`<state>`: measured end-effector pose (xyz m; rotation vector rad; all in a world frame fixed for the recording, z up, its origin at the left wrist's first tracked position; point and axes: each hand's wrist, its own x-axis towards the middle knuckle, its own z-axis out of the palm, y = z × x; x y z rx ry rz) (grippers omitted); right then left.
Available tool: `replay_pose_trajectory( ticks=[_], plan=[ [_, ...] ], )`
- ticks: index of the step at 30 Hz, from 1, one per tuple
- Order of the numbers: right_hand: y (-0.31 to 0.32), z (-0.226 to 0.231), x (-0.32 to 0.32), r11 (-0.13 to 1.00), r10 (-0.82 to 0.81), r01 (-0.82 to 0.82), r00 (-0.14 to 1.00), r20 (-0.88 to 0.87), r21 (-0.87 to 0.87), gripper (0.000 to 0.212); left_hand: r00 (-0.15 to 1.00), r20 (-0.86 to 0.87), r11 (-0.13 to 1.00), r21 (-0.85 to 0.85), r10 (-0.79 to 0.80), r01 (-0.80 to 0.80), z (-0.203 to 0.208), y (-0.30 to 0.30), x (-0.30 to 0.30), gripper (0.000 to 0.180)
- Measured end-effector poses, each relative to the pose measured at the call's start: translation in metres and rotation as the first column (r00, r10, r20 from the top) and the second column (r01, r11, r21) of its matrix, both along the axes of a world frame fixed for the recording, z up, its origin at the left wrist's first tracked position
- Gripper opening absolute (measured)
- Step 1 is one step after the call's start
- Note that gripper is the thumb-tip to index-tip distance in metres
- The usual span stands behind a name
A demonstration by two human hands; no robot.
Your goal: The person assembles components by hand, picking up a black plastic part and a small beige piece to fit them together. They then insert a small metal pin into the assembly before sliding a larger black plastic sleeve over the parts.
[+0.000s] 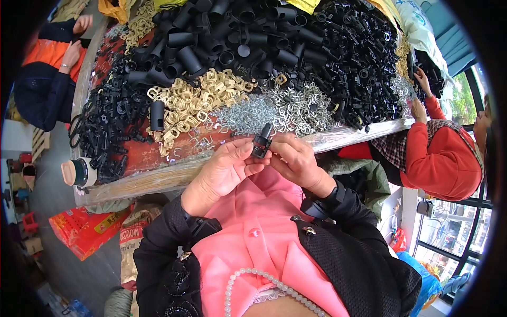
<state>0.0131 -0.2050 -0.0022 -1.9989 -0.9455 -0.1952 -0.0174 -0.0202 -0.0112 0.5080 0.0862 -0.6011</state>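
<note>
Just past the table's front edge, both of my hands meet around a small black plastic part point(261, 143) with a short post on top and a squarish lower body. My left hand point(224, 166) pinches it from the left between thumb and fingers. My right hand point(298, 161) closes on its right side with bent fingertips, partly hiding that side. Beyond the hands lie a heap of small silvery metal pieces point(245, 115), a pile of bent metal clips point(306, 110) and a pile of tan ring-shaped parts point(198, 98).
Black tubes point(193, 61) and small black parts point(364, 63) cover much of the table, whose wooden front edge point(158, 179) runs before me. A round container point(79, 172) stands at its left corner. Co-workers sit left point(47, 74) and right point(443, 153). Sacks point(364, 174) stand below.
</note>
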Motion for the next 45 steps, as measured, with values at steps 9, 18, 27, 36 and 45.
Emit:
replay_pose_trajectory(
  ticks=[9,18,27,36,45],
  plan=[
    [-0.013,0.001,0.002,0.993,0.013,0.018,0.965,-0.262,0.114,0.007,0.998,-0.016,0.996,0.069,0.053,-0.052,0.010,-0.003,-0.005,0.028],
    [0.004,0.015,-0.006,0.926,0.090,0.088,0.892,-0.442,0.368,0.008,0.998,-0.035,0.991,0.123,0.059,-0.055,0.018,-0.009,-0.009,0.025],
    [0.007,0.015,-0.017,0.968,-0.062,0.073,0.997,-0.054,0.241,0.007,0.998,-0.032,0.985,0.168,0.047,-0.041,0.017,-0.010,-0.019,0.025],
    [0.001,0.021,-0.017,1.000,-0.027,0.025,0.984,0.173,0.016,0.013,0.999,0.015,0.957,0.285,0.051,-0.053,0.020,-0.011,-0.018,0.026],
    [0.007,0.014,-0.006,0.998,0.027,-0.019,0.993,0.113,-0.063,0.015,0.999,0.013,0.938,0.343,0.045,-0.047,0.013,-0.006,-0.012,0.025]
  ],
)
